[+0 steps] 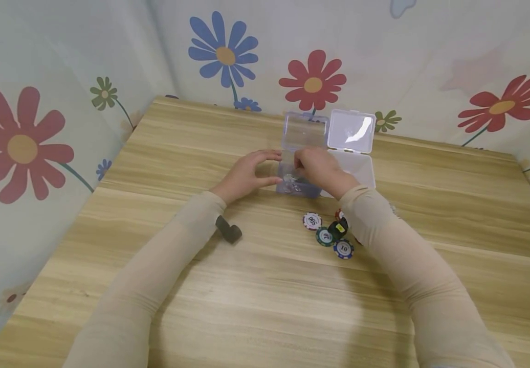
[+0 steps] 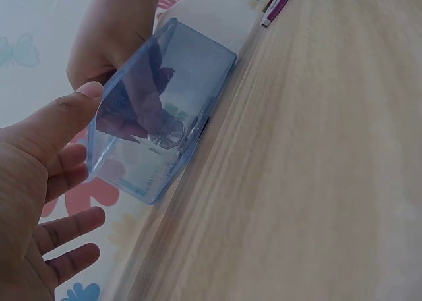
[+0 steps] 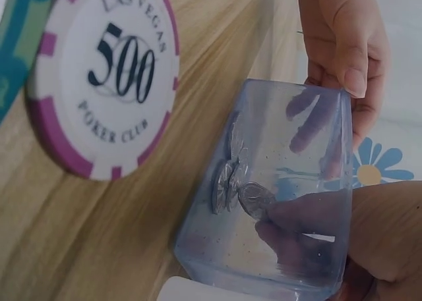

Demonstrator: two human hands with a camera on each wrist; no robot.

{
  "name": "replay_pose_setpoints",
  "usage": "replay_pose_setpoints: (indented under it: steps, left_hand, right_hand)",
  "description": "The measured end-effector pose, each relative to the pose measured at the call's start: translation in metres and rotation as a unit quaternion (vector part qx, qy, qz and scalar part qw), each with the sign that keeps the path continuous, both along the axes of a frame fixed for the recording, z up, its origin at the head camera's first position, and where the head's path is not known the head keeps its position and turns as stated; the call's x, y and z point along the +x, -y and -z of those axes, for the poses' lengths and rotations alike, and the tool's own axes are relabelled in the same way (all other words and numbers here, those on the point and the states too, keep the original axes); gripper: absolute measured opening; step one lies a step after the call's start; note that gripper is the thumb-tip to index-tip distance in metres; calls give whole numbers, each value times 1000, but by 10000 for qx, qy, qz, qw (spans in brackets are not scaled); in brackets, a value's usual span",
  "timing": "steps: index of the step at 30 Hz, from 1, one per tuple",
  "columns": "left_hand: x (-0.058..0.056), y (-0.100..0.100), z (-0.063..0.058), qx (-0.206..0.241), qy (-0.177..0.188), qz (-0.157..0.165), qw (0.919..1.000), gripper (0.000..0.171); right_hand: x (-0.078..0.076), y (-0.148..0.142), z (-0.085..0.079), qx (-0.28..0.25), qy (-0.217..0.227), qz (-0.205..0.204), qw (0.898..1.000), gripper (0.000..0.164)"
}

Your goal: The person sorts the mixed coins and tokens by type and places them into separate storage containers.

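Observation:
My right hand (image 1: 320, 168) reaches down into a clear bluish plastic box (image 3: 217, 248) with its lid up. Seen through the wall in the right wrist view, its fingertips pinch a silver coin (image 3: 256, 200). Several more coins (image 3: 227, 182) lie together beside it in the box. My left hand (image 1: 246, 174) is at the box's left side, fingers spread and loosely extended. Its thumb tip is right at the rim, and some fingers show behind the wall in the right wrist view.
A white plastic box (image 1: 359, 171) with a raised lid adjoins the bluish one on the right. Several poker chips (image 1: 312, 221) lie on the wooden table (image 1: 256, 296) in front, partly under my right sleeve. Dark wrist cameras (image 1: 229, 232) hang below both sleeves. A flowered wall covering (image 1: 265, 30) stands behind.

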State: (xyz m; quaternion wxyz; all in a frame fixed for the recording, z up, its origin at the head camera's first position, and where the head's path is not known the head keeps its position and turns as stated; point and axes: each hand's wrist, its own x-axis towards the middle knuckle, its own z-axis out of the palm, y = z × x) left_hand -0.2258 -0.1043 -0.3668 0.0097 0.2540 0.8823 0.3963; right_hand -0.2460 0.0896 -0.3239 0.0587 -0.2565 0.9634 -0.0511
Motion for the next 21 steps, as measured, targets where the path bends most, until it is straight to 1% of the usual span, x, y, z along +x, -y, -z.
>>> replay_pose_setpoints:
  steps: [9, 16, 21]
  left_hand:
    - [0, 0, 0, 23, -21, 21, 10000, 55]
    - [0, 0, 0, 3, -14, 45, 10000, 55]
    - [0, 0, 0, 0, -7, 39, 10000, 55]
  right_hand:
    - [3, 2, -3, 125, -17, 114, 9999, 8]
    - [4, 2, -2, 46, 34, 135, 9999, 10]
    - [4, 1, -2, 35, -10, 91, 10000, 9]
